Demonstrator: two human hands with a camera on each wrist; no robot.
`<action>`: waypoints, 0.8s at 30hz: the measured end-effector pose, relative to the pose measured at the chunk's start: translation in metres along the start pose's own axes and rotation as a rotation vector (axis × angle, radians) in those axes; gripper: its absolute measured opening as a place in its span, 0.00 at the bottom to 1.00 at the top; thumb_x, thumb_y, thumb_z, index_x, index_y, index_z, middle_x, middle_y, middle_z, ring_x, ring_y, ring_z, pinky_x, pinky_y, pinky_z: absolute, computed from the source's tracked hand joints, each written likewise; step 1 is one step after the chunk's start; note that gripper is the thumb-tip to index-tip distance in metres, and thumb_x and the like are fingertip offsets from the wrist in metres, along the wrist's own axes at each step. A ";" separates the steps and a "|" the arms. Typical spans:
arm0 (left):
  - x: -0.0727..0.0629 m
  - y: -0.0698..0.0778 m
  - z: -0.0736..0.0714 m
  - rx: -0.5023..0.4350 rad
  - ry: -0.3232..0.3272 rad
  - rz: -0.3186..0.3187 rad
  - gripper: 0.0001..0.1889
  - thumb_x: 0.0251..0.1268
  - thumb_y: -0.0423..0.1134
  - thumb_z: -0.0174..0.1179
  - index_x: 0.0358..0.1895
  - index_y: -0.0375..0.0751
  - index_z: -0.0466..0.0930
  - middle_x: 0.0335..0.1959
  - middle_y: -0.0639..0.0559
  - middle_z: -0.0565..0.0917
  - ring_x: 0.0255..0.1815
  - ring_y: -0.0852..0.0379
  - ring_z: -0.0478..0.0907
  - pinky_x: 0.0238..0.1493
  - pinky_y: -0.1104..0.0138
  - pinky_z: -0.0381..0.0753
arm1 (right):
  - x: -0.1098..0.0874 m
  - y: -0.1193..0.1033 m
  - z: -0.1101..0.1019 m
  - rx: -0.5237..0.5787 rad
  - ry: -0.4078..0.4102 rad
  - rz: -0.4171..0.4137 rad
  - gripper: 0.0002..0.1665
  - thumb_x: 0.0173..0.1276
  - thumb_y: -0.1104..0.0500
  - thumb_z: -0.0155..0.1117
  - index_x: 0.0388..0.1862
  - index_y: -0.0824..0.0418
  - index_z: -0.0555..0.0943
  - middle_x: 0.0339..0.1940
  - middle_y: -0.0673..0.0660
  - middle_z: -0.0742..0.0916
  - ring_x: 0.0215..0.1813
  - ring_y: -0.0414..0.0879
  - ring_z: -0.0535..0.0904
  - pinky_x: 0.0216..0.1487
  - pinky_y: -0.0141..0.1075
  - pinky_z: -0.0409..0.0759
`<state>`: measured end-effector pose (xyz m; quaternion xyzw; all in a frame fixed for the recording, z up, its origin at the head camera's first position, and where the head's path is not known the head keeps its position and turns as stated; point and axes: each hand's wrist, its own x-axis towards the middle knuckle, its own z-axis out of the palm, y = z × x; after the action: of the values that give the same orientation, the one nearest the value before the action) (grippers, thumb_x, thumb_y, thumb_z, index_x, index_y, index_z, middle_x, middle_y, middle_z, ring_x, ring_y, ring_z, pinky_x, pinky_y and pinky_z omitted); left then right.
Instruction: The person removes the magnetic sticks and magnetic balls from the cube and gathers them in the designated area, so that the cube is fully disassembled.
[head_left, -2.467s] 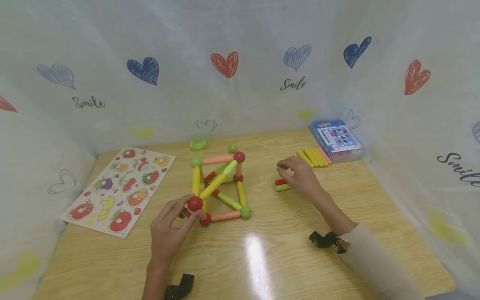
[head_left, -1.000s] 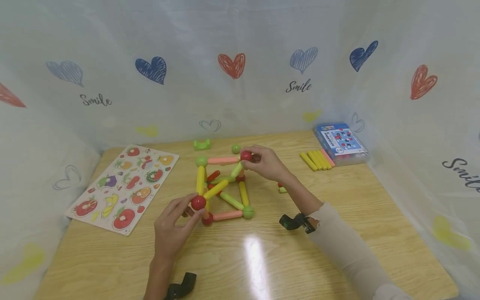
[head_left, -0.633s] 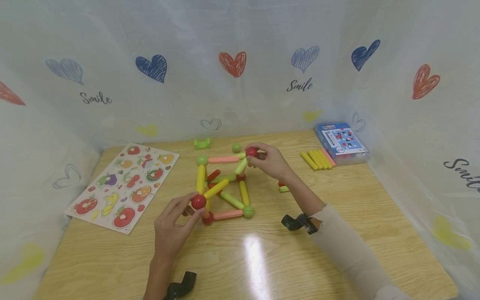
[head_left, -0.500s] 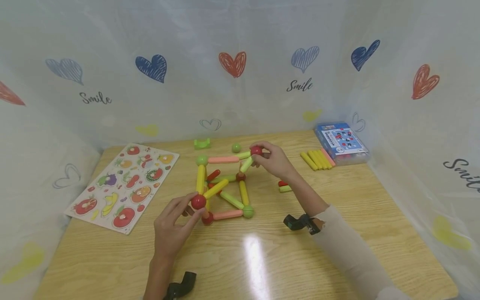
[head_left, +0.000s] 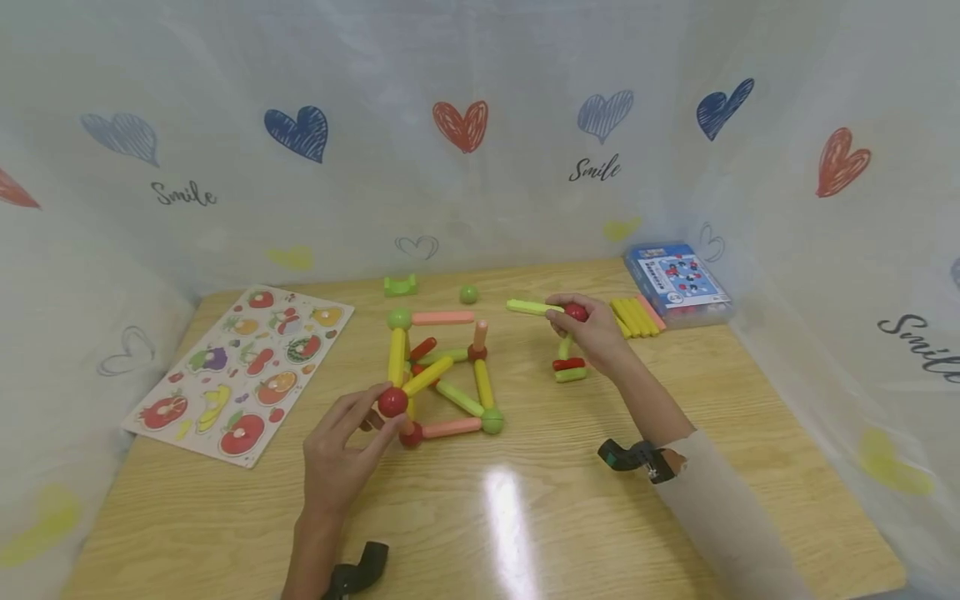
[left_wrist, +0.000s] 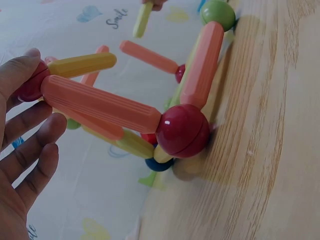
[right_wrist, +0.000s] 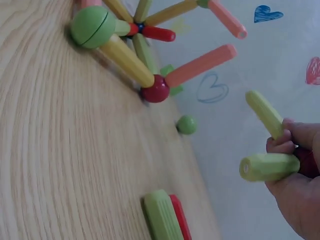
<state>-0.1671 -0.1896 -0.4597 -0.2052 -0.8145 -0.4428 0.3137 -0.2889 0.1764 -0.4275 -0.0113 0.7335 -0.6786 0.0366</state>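
My left hand (head_left: 341, 454) pinches a red ball (head_left: 393, 402) at the near upper corner of a frame of magnetic sticks and balls. Yellow and pink sticks run from that ball in the left wrist view; the yellow stick (left_wrist: 82, 65) ends free. To the right of the frame, my right hand (head_left: 596, 337) holds another red ball (head_left: 576, 312) in the air, with two light green sticks (right_wrist: 270, 167) attached. On the frame's right side, a pink stick (right_wrist: 200, 65) stands up from a red ball (right_wrist: 155, 89) with its top end free.
A red stick (head_left: 568, 364) and a green stick (head_left: 571, 375) lie below my right hand. Yellow sticks (head_left: 633, 318) lie beside a blue box (head_left: 678, 283). Behind the frame are a green ball (head_left: 468, 293) and a green curved piece (head_left: 401, 286). A fruit board (head_left: 225, 375) lies left.
My right hand took hold of the frame's far right red ball and pulled it away to the right, two light green sticks coming along. My left hand keeps its pinch.
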 end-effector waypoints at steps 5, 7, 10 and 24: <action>0.001 -0.001 0.000 -0.005 0.001 0.001 0.32 0.42 0.26 0.79 0.58 0.43 0.84 0.45 0.54 0.85 0.31 0.59 0.79 0.38 0.79 0.77 | -0.006 0.000 -0.017 -0.380 0.169 -0.155 0.23 0.62 0.48 0.76 0.52 0.60 0.86 0.51 0.60 0.84 0.37 0.50 0.78 0.30 0.30 0.79; 0.000 -0.001 -0.001 -0.002 0.002 -0.003 0.32 0.42 0.25 0.79 0.57 0.43 0.84 0.45 0.53 0.85 0.31 0.59 0.79 0.38 0.79 0.77 | -0.005 0.000 -0.024 -0.532 0.222 -0.249 0.21 0.61 0.50 0.77 0.48 0.61 0.88 0.47 0.60 0.87 0.36 0.50 0.78 0.30 0.32 0.78; 0.000 -0.001 -0.002 0.004 0.007 -0.007 0.32 0.41 0.26 0.79 0.57 0.43 0.85 0.45 0.53 0.85 0.30 0.56 0.79 0.38 0.80 0.77 | -0.001 0.004 -0.034 -0.788 0.251 -0.382 0.17 0.61 0.55 0.77 0.44 0.65 0.88 0.40 0.60 0.88 0.35 0.52 0.78 0.31 0.35 0.76; 0.001 -0.003 0.000 -0.015 0.002 0.018 0.31 0.42 0.27 0.79 0.57 0.42 0.85 0.45 0.53 0.85 0.30 0.57 0.79 0.37 0.79 0.77 | 0.002 0.043 -0.073 -1.177 0.176 -0.352 0.12 0.61 0.69 0.70 0.24 0.67 0.74 0.25 0.59 0.73 0.29 0.53 0.68 0.28 0.44 0.68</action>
<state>-0.1702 -0.1910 -0.4608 -0.2145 -0.8090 -0.4462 0.3169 -0.2945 0.2521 -0.4643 -0.0944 0.9722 -0.1547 -0.1485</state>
